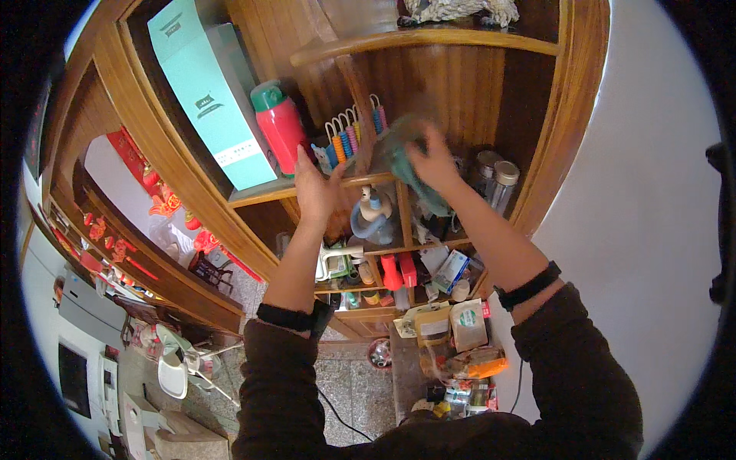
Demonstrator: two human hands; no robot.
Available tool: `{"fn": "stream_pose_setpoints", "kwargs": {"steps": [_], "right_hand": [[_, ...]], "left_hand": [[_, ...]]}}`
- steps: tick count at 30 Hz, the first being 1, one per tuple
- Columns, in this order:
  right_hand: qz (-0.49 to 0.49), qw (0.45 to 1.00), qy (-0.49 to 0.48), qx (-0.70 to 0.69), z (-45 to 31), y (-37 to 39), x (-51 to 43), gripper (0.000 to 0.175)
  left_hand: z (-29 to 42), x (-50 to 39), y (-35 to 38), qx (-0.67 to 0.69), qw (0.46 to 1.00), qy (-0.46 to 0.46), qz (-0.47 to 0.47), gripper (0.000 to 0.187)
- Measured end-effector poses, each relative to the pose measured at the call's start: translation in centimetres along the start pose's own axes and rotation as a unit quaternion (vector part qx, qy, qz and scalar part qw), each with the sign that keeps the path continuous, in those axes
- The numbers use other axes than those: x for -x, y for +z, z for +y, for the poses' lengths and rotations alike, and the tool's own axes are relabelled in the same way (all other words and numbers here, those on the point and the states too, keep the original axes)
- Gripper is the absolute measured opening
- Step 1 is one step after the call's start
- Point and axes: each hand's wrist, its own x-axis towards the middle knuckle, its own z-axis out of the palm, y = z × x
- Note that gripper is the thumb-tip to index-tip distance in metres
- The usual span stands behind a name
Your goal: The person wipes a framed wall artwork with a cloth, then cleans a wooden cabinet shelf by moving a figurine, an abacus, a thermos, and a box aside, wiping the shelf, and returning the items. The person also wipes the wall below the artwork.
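Note:
My left hand [317,192] is raised at the front edge of a wooden shelf [371,179], thumb and fingers apart. It stands before a toy counting frame [347,141] with coloured beads and beside a red thermos flask [280,129] with a green lid. Whether it grips the counting frame or the shelf edge cannot be told. In my right hand [432,164] is a dark green cloth [405,152], blurred and hanging over the shelf edge. Two lidded glass jars [505,184] stand to the right of that hand.
A tall turquoise box [213,103] leans left of the flask. In lower compartments are a pump bottle [374,215] and a red torch-like object [392,271]. Food packets [468,325] crowd a surface below right. A white high chair [175,368] stands on the floor at left.

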Motion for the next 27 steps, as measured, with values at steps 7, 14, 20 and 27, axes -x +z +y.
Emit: {"fn": "stream_pose_setpoints", "kwargs": {"steps": [7,14,20,27], "right_hand": [[-0.135,0.926,0.060,0.347,-0.5,2.7,2.2,0.046],[-0.237,0.888,0.055,0.389,0.4,3.7,-2.2,0.049],[-0.282,0.881,0.078,0.372,4.7,5.7,-8.1,0.050],[-0.233,0.904,0.005,0.357,5.3,7.7,-10.3,0.058]], "left_hand": [[0.2,-0.9,1.1,0.003,0.994,-0.095,-0.061,0.053],[3.0,1.1,-2.2,-0.004,0.996,-0.077,0.045,0.045],[1.6,8.4,-9.5,0.093,0.986,-0.100,0.092,0.046],[-2.5,18.5,-20.8,0.005,0.997,-0.052,0.064,0.043]]}}
